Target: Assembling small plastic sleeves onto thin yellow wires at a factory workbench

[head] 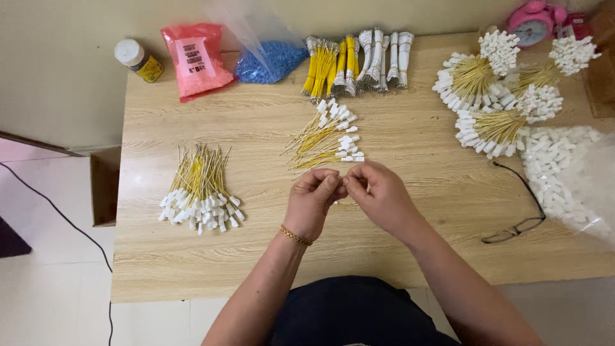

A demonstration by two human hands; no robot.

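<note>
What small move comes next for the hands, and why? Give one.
Probably lay the finished wire on the small pile just beyond the hands. The left hand and right hand meet fingertip to fingertip, pinching something small between them, too hidden to make out. That pile of yellow wires with white ends lies nearest, and a bigger pile sits further left.
</note>
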